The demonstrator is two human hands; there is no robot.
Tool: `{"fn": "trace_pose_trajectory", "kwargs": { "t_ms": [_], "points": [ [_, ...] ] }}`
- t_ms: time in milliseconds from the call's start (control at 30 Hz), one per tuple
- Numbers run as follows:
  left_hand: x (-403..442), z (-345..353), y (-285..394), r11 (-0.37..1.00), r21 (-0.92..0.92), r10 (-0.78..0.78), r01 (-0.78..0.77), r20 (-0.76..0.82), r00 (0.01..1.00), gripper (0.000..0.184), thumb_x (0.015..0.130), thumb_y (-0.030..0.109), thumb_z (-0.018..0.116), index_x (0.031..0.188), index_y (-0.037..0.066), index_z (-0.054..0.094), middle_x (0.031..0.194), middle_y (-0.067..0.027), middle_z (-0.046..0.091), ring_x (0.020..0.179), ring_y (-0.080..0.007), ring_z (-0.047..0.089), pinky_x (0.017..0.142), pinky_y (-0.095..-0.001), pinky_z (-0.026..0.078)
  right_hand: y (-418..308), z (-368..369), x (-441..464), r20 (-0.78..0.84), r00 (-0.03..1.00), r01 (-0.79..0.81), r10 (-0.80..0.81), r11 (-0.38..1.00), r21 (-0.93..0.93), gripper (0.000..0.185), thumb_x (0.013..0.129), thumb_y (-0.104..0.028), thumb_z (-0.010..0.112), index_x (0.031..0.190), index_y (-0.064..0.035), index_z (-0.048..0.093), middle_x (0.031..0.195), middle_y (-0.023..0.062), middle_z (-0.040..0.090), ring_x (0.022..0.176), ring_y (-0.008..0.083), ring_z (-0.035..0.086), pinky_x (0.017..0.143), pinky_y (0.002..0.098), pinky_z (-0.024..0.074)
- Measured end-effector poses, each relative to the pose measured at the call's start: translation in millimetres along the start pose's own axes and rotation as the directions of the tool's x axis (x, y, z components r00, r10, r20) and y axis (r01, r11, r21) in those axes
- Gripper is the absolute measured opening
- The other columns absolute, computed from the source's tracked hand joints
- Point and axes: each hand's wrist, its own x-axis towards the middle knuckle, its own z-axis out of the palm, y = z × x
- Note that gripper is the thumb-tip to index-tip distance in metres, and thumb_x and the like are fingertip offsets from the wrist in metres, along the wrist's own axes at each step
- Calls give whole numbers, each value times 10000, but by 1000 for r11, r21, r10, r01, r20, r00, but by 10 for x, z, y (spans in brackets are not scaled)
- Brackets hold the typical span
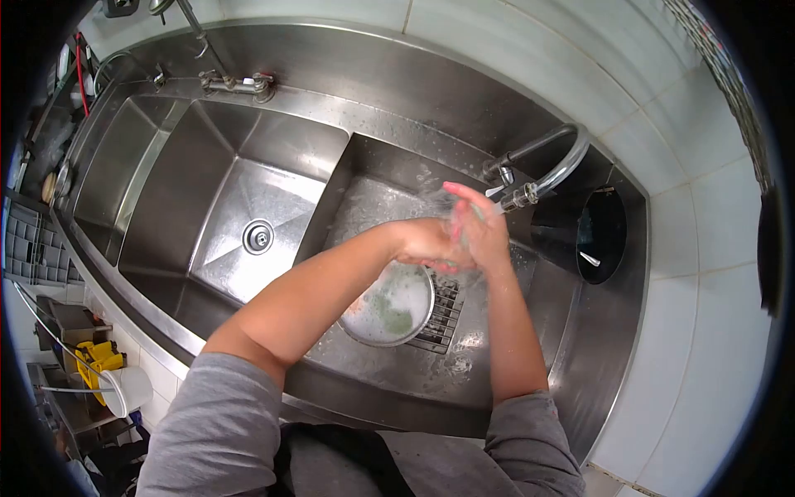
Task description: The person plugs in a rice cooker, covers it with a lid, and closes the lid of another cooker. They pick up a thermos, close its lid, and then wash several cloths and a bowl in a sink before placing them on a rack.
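Observation:
My left hand (426,242) and my right hand (484,228) meet under running water in the right basin, pressed against each other. Water splashes off them and blurs the fingers. The right hand's fingers are spread in part, with a pink nail showing; no object is visible in it. Most of the left hand's fingers are hidden behind the right. Just above them ends a curved faucet (563,170). Below my hands, a round metal bowl (387,311) holds foamy water and something green, perhaps a scouring pad. It stands on the basin floor, partly over a drain grate (439,319).
On the right ledge lies a black container (571,232) with a small white-handled item. To the left are a second steel basin (257,195) with a drain and another faucet (236,85). A white bucket (128,389) and yellow object (101,364) sit at lower left.

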Motion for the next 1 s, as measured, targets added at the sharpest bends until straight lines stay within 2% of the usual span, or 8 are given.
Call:
{"fn": "trace_pose_trajectory", "kwargs": {
  "t_ms": [133,200,400,467,567,633,700,1000],
  "points": [
    [184,112,19,918,374,-31,133,-266,963,258,785,191,682,974,24,626,865,-118,660,819,-202,651,706,-351,506,183,8,172,-60,998,1,-8,992,-126,318,978,-318,492,1053,-49,646,631,-64,448,555,25,390,495,196,318],
    [293,106,-174,689,724,363,-34,-304,881,246,779,171,641,961,5,632,877,-211,662,836,-325,656,750,-409,507,356,1,267,-98,995,-27,13,989,-147,308,987,-301,471,1010,-50,647,613,-73,420,544,22,365,485,202,300],
    [267,164,-270,683,657,199,317,-586,786,359,796,199,599,1067,-34,568,994,-260,634,949,-419,610,825,-453,486,901,26,343,-408,913,-28,5,998,-51,320,1000,-314,390,1133,-83,568,660,-33,437,572,63,375,537,239,357],
    [235,126,-250,709,609,149,355,-622,769,390,797,221,610,1078,-43,552,1013,-272,625,962,-418,608,830,-455,484,898,-43,154,-201,958,-12,204,732,681,363,999,-346,374,1242,-92,464,839,50,531,713,124,485,674,286,431],
    [176,69,-263,727,620,174,294,-581,795,434,801,279,638,1082,-40,548,1019,-287,614,964,-415,608,833,-447,480,1084,-48,-179,-105,858,-204,502,521,829,442,985,-358,395,1319,-69,382,1104,141,547,982,222,541,893,346,423],
    [133,61,-226,726,657,242,201,-518,821,447,805,314,653,1075,-29,560,1007,-289,614,954,-412,609,831,-436,479,2051,-13,-489,0,857,-508,516,844,-170,509,945,-301,473,1361,-31,355,1305,201,480,1210,321,465,1021,376,350],
    [122,137,-111,668,742,411,-63,-297,862,474,797,363,691,1089,5,586,993,-264,620,929,-396,602,830,-398,474,2301,125,-820,54,924,-268,379,741,-616,589,906,-248,560,1409,-42,335,1342,217,478,1246,340,456,1017,375,355],
    [105,238,59,867,426,458,-261,-469,755,416,888,391,597,1035,2,619,927,-222,641,892,-357,623,818,-399,473,2145,304,-1356,131,848,-368,513,750,-550,571,901,-143,522,1423,-64,305,1379,232,430,1269,344,434,1036,373,351]
  ]
}}
